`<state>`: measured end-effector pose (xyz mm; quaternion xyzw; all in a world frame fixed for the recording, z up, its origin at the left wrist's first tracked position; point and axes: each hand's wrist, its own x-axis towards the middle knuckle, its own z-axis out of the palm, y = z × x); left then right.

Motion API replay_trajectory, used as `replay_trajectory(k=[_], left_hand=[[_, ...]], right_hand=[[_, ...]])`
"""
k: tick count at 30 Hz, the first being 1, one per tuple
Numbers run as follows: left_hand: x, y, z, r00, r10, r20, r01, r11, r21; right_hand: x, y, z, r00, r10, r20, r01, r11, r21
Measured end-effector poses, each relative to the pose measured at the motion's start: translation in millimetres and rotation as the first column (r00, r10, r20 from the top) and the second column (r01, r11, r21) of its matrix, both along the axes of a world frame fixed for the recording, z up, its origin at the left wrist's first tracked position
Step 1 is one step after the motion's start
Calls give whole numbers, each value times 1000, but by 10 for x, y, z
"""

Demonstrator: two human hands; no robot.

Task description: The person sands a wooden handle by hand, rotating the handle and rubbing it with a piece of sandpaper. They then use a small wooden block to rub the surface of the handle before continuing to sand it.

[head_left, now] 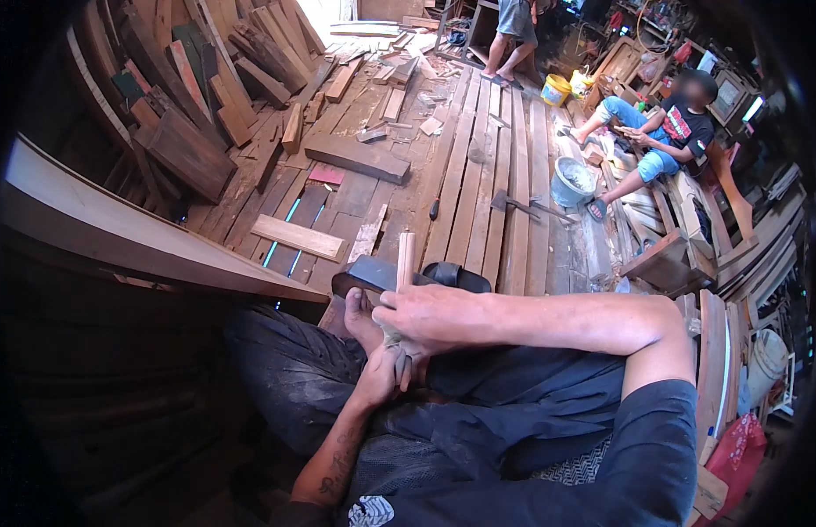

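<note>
A slim, pale wooden piece (407, 256) stands upright before my lap, its top end rising past my knuckles. My right hand (438, 318) is closed around its middle. Below, my left hand (381, 378) has its fingers wrapped around the lower end, close against the right hand. Between the hands shows a bit of greyish, folded material (392, 337), perhaps sandpaper or cloth, partly hidden by the fingers. My bare foot (362, 321) is just behind the hands. Dark sandals (459, 277) lie on the floor beyond.
A long pale board (162, 230) slants along the left. On the plank floor are a thick beam (358, 158), a short board (298, 238) and an axe-like tool (513, 205). A person (667, 132) sits by a bucket (573, 182) at right; another person's legs (513, 48) stand behind.
</note>
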<state>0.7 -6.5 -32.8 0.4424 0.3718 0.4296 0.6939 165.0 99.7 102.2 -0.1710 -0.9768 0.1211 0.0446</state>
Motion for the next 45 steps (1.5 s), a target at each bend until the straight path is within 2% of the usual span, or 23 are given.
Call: replay_trajectory(k=[3, 4, 7, 11, 12, 15, 18, 21, 22, 24, 25, 30, 33, 35, 36, 39, 42, 45], left_hand=[[1, 35, 110, 1000, -1, -11, 0, 995, -96], [6, 43, 85, 1000, 2, -14, -3, 997, -81], [17, 16, -8, 1000, 11, -20, -12, 998, -55], [3, 17, 50, 1000, 10, -13, -11, 996, -93], [1, 37, 79, 1000, 2, -9, -3, 993, -114], [12, 27, 6, 1000, 20, 9, -19, 999, -32], [13, 0, 91, 999, 15, 37, -13, 998, -63], [7, 54, 132, 1000, 3, 14, -2, 995, -97], [8, 58, 65, 1000, 1, 20, 0, 999, -54], [12, 52, -59, 1000, -10, 27, 10, 1000, 25], [13, 38, -59, 1000, -3, 8, 3, 1000, 10], [31, 42, 138, 1000, 7, -25, -8, 999, -53], [18, 59, -12, 1000, -15, -1, 15, 997, 82], [6, 19, 35, 1000, -4, -1, 4, 999, -34], [1, 7, 83, 1000, 2, -1, -2, 996, -91], [19, 26, 31, 998, 18, 54, -13, 996, -88], [-14, 16, -34, 999, -39, 26, 40, 999, -17], [-13, 3, -67, 999, -18, 38, 20, 999, -39]], right_hand=[[17, 61, 71, 999, -49, -16, 50, 996, 71], [17, 38, 146, 997, -74, -24, 76, 994, 75], [-11, 0, 42, 999, -11, 34, 13, 998, -62], [12, 66, 82, 995, -79, 64, 85, 992, -96], [15, 50, 138, 993, -112, 47, 115, 992, -53], [-2, 70, 52, 1000, 11, 26, -8, 991, -137], [31, 107, 88, 997, 23, 73, -12, 989, -149], [7, 65, 65, 996, -78, 32, 80, 996, -50], [9, 60, 65, 993, -114, 16, 114, 993, -18], [22, 52, 61, 998, -44, 32, 47, 993, -104], [21, 41, 57, 999, -9, 35, 14, 989, -149], [27, 54, 33, 997, -74, -17, 72, 995, -70], [25, 30, 13, 999, -37, -7, 36, 994, -107], [20, 49, -2, 1000, -6, -11, 4, 987, -158], [12, 56, 58, 999, -51, 14, 53, 978, -204], [9, 49, 69, 998, -69, 14, 70, 981, -179], [-8, 18, 63, 993, -51, 107, 73, 976, -204], [2, 33, 58, 998, -56, 42, 64, 965, -252]])
